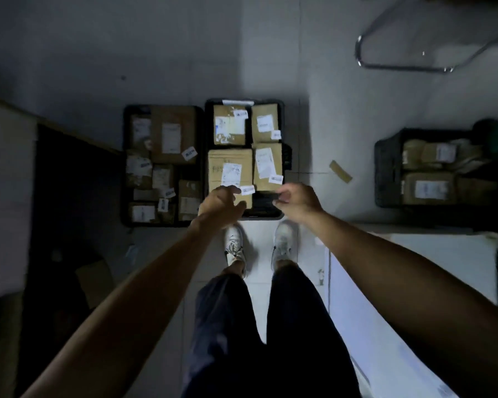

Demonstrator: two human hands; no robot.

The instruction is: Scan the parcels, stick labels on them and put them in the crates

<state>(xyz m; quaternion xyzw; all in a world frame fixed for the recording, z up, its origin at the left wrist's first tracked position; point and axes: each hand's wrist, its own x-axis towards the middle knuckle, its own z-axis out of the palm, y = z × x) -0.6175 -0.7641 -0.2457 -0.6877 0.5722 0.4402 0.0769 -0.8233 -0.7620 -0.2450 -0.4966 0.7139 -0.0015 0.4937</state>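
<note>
legs/shoes: person stands upright, white shoes (259,245) on pale floor (322,116), toes just short of the middle crate's near rim.
white surface: white slab (408,282) at right, edge running alongside the right leg; narrow floor strip between them.
left hand: left hand (220,203) over near-left corner of middle crate, fingers loosely curled, holding nothing visible; fingertips just beside a small label (248,190) on the near-left parcel (229,173).
right hand: right hand (295,198) over near-right corner, fingers curled inward; blurred, cannot tell whether it pinches anything.
middle crate: black crate (287,156) on floor, four brown parcels packed edge to edge, each with white labels; dark gap at near-right corner.
left crate: black crate (125,168) touching middle crate's left wall, full of parcels.
right crate: third crate (385,168) well apart at right, parcels inside; open floor between, with a tape scrap (340,171) lying on it.
far: bare floor beyond crates; chrome tube frame (400,64) top right.
</note>
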